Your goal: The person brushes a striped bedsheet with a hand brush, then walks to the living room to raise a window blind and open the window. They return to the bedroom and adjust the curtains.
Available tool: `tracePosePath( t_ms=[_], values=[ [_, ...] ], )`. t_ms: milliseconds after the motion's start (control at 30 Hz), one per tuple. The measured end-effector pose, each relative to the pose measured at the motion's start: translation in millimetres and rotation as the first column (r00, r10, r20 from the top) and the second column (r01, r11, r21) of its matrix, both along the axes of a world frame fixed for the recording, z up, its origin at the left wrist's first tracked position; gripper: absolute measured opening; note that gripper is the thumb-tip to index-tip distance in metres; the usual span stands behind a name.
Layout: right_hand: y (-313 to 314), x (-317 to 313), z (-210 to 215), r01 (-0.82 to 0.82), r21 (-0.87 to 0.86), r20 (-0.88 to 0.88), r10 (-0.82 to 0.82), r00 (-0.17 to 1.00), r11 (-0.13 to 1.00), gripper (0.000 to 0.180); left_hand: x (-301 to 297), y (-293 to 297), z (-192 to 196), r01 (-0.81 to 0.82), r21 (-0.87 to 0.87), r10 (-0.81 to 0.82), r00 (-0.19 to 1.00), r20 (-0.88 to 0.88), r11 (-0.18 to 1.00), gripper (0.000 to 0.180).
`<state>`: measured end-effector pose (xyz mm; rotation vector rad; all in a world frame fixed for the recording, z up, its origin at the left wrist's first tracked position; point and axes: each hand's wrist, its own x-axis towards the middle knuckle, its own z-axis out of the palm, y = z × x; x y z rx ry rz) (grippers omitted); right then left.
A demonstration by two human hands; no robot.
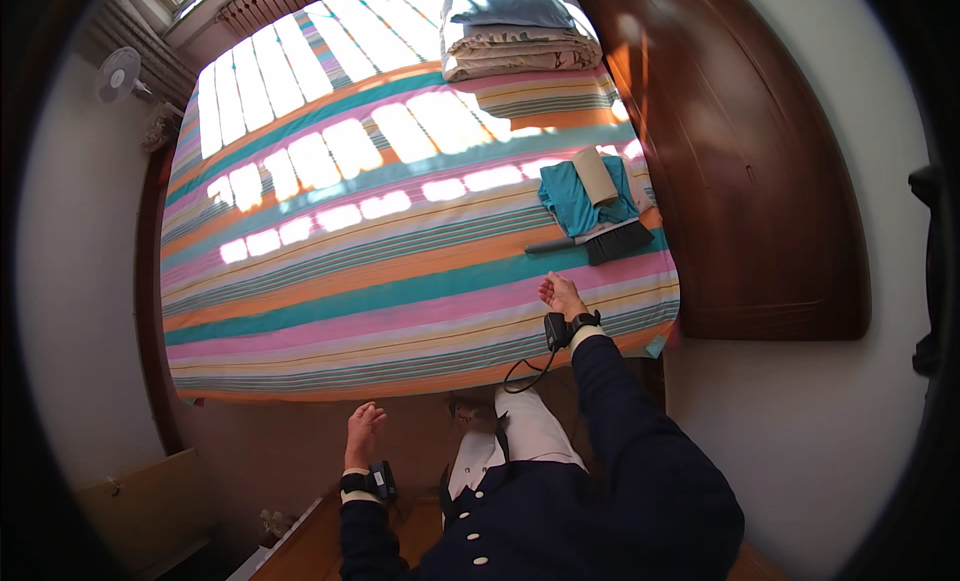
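My right hand (561,294) is over the near right part of the bed, its fingers loosely bent and apart, with nothing visible in them. Just beyond it lies a bed brush (619,243) with dark bristles, its grey handle pointing left. Behind the brush, a folded teal cloth (570,199) rests on the bed, and a beige folded piece (595,176) lies on top of it. My left hand (364,428) hangs in front of the bed's near edge, fingers slightly curled, holding nothing that I can see. Both wrists wear black straps with small devices.
A striped sheet (400,281) covers the large bed, with sunlight across its far part. Folded bedding (520,51) is stacked at the far right. A dark wooden headboard (740,161) stands on the right. A white fan (119,74) is at the far left.
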<state>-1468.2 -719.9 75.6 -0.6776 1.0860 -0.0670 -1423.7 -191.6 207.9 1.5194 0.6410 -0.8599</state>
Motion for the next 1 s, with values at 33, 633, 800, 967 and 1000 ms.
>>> tracePosePath(
  t_ms=[33,633,800,967,1000],
  values=[
    [-3.5,6.7,-5.8,0.01,-0.038,-0.008,-0.01,1.0,0.999,0.036,0.7,-5.0,2.8,-0.046,0.002,0.046,0.999,-0.018,0.999,0.028],
    [-26.6,76.9,-61.7,0.513,0.452,0.16,-0.632,0.758,0.73,0.01,28.6,-13.4,-7.4,-0.125,0.087,0.13,0.99,-0.05,0.988,0.027],
    [47.3,47.2,-22.5,0.369,0.501,0.205,-0.521,0.829,0.783,0.024,32.8,25.7,4.3,-0.202,0.03,0.202,0.979,-0.012,0.979,0.026],
    [141.3,50.1,33.2,-0.068,0.254,0.094,0.045,0.995,0.965,0.019,18.4,113.3,12.1,-0.346,-0.047,0.349,0.936,0.052,0.937,0.027],
    [161.1,56.1,42.6,-0.143,0.195,0.074,0.131,0.989,0.97,0.017,13.7,138.7,12.9,-0.387,-0.065,0.391,0.918,0.069,0.92,0.027]
  ],
)
